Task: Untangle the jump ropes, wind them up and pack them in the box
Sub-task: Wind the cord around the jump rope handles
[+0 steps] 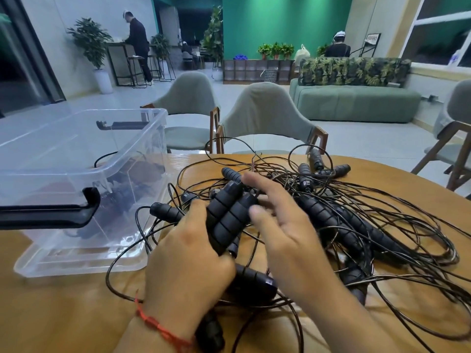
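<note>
The left hand [188, 250] curls round a pair of black handles [226, 217], holding them side by side. Their long axis runs from near to far, leaning slightly right, and the far ends point toward the chairs [265, 110] beyond the table [63, 314]. The right hand [285, 225] reaches in from the right with its fingers mostly straight. Its index finger lies at the far tips of the handles and its thumb sits just beside them. The hand is blurred, so I cannot tell whether it pinches anything.

The rest of the jump ropes [356, 212] lie in a loose tangle on the right half of the table. Thin dark cords loop in all directions, and several more ribbed handles are scattered among them, most angled from far left to near right. Another handle lies under the left hand, nearly crosswise.

The clear plastic box [153, 138] stands on the left of the table, open at the top (black latches at its near and far ends). Some dark rope already lies inside [132, 179], seen through the wall. A red string bracelet [158, 327] circles the left wrist.
</note>
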`<move>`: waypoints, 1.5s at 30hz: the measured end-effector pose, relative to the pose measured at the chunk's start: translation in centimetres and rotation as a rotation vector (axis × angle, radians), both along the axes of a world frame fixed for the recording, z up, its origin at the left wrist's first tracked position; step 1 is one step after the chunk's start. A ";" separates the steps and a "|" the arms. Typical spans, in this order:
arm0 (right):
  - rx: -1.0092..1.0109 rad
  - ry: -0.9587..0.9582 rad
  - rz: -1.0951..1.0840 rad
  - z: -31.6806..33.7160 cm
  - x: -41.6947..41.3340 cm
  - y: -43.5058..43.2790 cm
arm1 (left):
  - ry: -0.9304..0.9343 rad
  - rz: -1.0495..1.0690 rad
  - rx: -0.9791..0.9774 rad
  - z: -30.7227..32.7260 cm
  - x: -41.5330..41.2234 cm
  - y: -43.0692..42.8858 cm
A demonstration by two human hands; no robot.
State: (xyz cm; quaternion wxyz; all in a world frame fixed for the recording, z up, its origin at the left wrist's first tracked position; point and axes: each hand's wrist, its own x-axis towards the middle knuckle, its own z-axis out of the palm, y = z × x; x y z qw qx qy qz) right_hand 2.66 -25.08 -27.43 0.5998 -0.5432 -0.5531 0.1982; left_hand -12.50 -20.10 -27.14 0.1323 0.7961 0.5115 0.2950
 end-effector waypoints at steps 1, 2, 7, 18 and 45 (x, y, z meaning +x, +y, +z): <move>-0.022 -0.066 -0.043 0.4 0.7 -0.1 | 0.021 -0.022 -0.025 0.1 -0.2 0.0; -0.056 -0.133 -0.090 0.8 1.6 -0.2 | 0.036 -0.047 -0.050 0.2 -0.4 0.0; -0.382 -0.417 -0.324 0.0 5.3 0.6 | 0.107 -0.167 -0.242 0.4 -0.7 -0.1; -0.425 -0.248 -0.813 0.6 10.4 0.2 | 0.128 -0.279 -0.315 0.8 -0.6 -0.8; -0.134 -0.671 0.017 0.0 6.2 0.6 | -0.095 -0.399 -0.374 1.6 -2.5 0.5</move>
